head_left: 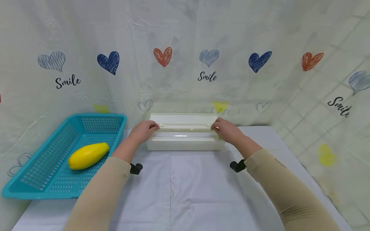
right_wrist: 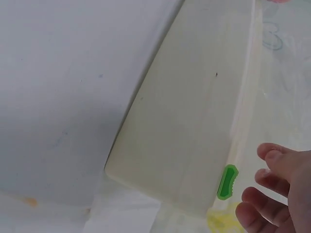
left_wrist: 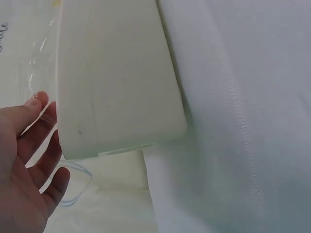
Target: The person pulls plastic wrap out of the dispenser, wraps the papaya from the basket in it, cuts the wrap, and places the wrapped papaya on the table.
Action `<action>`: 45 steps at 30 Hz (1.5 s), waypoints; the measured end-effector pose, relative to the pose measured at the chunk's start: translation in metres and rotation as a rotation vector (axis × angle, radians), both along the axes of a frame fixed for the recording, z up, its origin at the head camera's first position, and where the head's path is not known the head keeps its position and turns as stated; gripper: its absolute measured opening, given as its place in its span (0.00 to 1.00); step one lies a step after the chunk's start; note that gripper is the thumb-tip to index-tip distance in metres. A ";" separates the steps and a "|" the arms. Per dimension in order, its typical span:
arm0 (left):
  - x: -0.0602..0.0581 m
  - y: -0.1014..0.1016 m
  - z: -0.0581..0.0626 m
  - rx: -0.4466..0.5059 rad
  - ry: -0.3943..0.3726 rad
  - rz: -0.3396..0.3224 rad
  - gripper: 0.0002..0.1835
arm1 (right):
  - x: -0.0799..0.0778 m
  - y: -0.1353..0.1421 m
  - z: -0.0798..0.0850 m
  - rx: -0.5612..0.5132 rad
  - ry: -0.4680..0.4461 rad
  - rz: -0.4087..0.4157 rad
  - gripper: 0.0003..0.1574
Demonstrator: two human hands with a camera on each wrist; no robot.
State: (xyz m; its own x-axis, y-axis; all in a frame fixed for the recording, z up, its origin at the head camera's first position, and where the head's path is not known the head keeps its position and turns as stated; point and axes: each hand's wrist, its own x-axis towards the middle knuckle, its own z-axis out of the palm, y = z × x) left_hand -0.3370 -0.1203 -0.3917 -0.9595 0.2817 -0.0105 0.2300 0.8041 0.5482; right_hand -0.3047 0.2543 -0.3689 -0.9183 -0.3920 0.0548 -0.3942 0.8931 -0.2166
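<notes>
A long white cling film dispenser (head_left: 185,146) stands at the back of the table with its lid (head_left: 184,117) raised. A strip of clear film (left_wrist: 35,68) rises above it, held at its two ends. My left hand (head_left: 142,131) pinches the left end of the film between thumb and index finger; its other fingers lie loosely bent beside the dispenser's end. At the other end, my right hand (head_left: 227,131) pinches the film with thumb and index finger. Close to those fingers, a green slide cutter (right_wrist: 227,182) sits on the dispenser's edge.
A teal plastic basket (head_left: 26,192) stands at the left, with a yellow papaya-shaped fruit (head_left: 88,156) lying in it. White cloth (head_left: 199,192) covers the table. Behind the dispenser hangs a pale curtain (head_left: 185,19) printed with hearts.
</notes>
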 end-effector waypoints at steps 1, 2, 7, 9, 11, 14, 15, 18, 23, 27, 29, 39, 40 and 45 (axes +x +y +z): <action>0.000 0.000 0.000 0.011 -0.016 0.003 0.14 | 0.000 -0.001 0.000 -0.012 0.001 -0.009 0.11; 0.000 0.000 0.001 0.020 -0.028 0.001 0.14 | 0.000 -0.002 0.001 -0.023 0.000 -0.017 0.11; 0.002 -0.001 0.004 0.062 -0.069 -0.026 0.14 | 0.000 -0.006 0.004 -0.109 -0.048 -0.082 0.14; 0.002 -0.001 0.004 0.075 -0.073 -0.041 0.12 | -0.001 -0.006 0.005 -0.142 -0.067 -0.102 0.15; 0.002 -0.002 0.005 0.080 -0.070 -0.047 0.11 | -0.002 -0.006 0.006 -0.197 -0.113 -0.123 0.16; 0.003 -0.002 0.007 0.086 -0.064 -0.038 0.10 | -0.004 -0.004 0.007 -0.323 -0.224 -0.149 0.17; 0.003 -0.003 0.008 0.085 -0.061 -0.031 0.10 | -0.004 -0.004 0.008 -0.373 -0.266 -0.156 0.17; 0.004 -0.002 0.011 0.091 -0.061 -0.013 0.11 | -0.002 0.000 0.010 -0.488 -0.352 -0.142 0.16; 0.005 -0.002 0.016 0.114 -0.072 0.011 0.11 | 0.003 0.006 0.014 -0.435 -0.339 -0.083 0.13; 0.006 -0.001 0.020 0.124 -0.063 0.014 0.11 | 0.006 0.007 0.016 -0.299 -0.259 -0.035 0.07; 0.007 -0.001 0.023 0.119 -0.051 0.022 0.11 | 0.007 0.006 0.017 -0.272 -0.213 -0.024 0.06; 0.014 -0.002 0.033 0.041 0.027 0.012 0.11 | 0.007 0.005 0.021 -0.222 -0.025 -0.111 0.15; 0.014 -0.003 0.033 0.032 0.039 0.013 0.11 | 0.007 0.005 0.022 -0.215 -0.020 -0.115 0.16; 0.017 -0.004 0.035 0.015 0.081 0.037 0.12 | 0.009 0.007 0.026 -0.235 -0.009 -0.164 0.18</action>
